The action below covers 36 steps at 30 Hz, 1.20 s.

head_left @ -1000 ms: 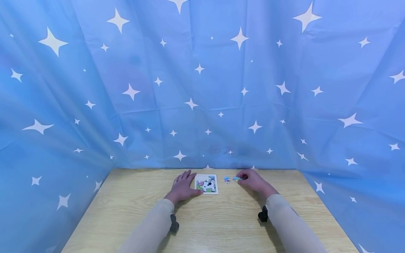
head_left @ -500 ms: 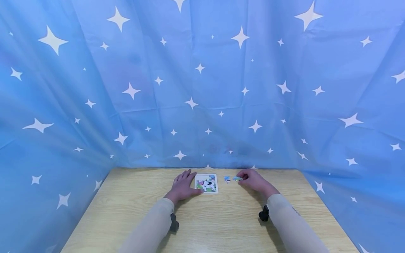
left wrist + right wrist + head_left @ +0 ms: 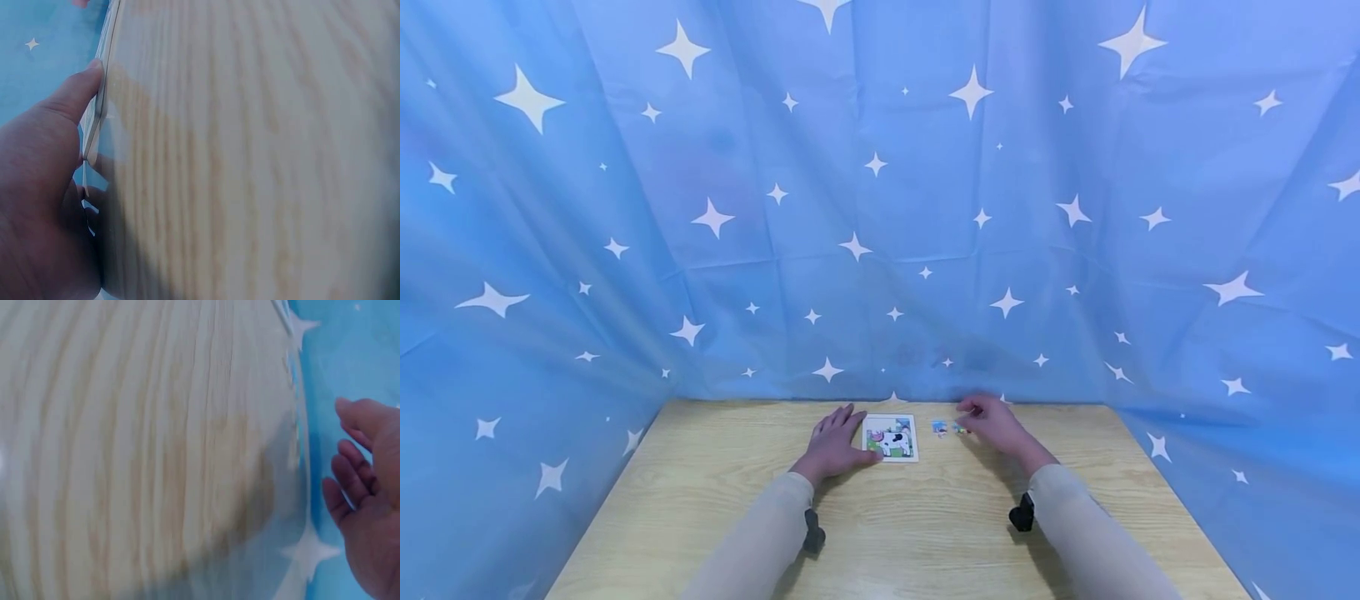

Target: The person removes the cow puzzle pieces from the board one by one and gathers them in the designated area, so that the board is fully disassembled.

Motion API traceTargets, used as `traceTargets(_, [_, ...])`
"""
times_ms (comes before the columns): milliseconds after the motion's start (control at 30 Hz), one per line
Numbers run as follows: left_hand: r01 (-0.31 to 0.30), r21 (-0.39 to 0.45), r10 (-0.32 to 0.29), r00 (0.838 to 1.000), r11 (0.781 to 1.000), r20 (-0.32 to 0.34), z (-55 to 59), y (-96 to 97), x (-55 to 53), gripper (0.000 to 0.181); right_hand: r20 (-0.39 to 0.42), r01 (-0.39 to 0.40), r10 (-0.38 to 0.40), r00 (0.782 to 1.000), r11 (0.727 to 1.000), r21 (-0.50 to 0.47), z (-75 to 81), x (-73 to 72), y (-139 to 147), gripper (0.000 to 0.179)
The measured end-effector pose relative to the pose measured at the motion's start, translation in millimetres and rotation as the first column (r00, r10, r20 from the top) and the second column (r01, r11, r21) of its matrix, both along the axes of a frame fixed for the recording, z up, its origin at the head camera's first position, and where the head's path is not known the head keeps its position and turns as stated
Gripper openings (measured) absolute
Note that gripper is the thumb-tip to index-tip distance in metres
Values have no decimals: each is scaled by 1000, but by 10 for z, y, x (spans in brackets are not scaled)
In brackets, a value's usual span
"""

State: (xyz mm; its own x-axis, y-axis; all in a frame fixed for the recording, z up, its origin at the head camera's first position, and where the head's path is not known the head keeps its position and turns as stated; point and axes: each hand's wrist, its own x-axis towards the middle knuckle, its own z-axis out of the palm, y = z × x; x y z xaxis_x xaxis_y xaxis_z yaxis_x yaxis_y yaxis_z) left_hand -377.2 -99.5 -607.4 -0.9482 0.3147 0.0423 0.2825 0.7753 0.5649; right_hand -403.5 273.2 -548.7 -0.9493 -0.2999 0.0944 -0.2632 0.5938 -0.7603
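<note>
A small square puzzle tray (image 3: 915, 442) lies near the table's back edge, with a black-and-white cow picture filling much of it. Its upper left part looks pale and bare. My left hand (image 3: 833, 446) rests at the tray's left side, fingers spread and thumb on the lower left corner; the left wrist view shows the thumb against the tray edge. To the right lie two small colourful puzzle pieces: one puzzle piece (image 3: 939, 428) and, partly covered, another puzzle piece (image 3: 961, 429). My right hand (image 3: 997, 427) hovers over the latter, fingers loosely curled. The right wrist view shows nothing between them.
The light wooden table (image 3: 917, 533) reaches back to a blue curtain (image 3: 880, 208) with white stars, which also hangs along both sides. Dark wrist cameras sit under both sleeves.
My right hand has risen a little from the right puzzle piece and shifted slightly left over it. The left hand and the tray have stayed put.
</note>
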Motion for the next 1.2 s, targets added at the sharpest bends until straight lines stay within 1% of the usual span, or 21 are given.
traceTargets(133, [1,2,-1,1000,1000,-1,-1,2,2,104,-46,-38,39,998,999,32,66,41,-216,28])
traceTargets(233, [0,-10,0,1000,1000,-3,-4,3,0,104,-68,-84,88,994,994,64,99,64,-379,27])
traceTargets(467, [0,-6,0,1000,1000,5,2,8,-7,104,-93,-203,217,972,970,137,95,68,-641,26])
traceTargets(600, [-2,-19,3,1000,1000,11,18,12,7,104,-98,-252,269,958,954,160,76,55,-758,26])
traceTargets(700, [-6,-23,6,1000,1000,16,47,16,30,105,-102,-268,292,951,943,196,58,46,-846,27])
traceTargets(800, [-6,-12,6,1000,1000,16,78,25,62,105,-102,-284,316,943,926,247,42,39,-918,30])
traceTargets(867, [-2,0,2,1000,1000,10,119,28,89,104,-107,-288,329,938,915,282,34,34,-954,31])
traceTargets(967, [6,1,-6,1000,1000,-15,109,23,94,104,-108,-295,342,933,903,313,29,17,-1001,32])
traceTargets(1033, [8,1,-8,1000,1000,-11,137,25,112,104,-101,-292,339,935,902,319,28,6,-1024,31])
traceTargets(1100, [10,2,-10,1000,1000,-15,131,25,115,104,-90,-289,334,938,900,327,25,-6,-1041,30])
traceTargets(1200, [11,12,-11,1000,1000,2,183,37,145,102,-72,-281,322,944,899,337,15,-16,-1051,29])
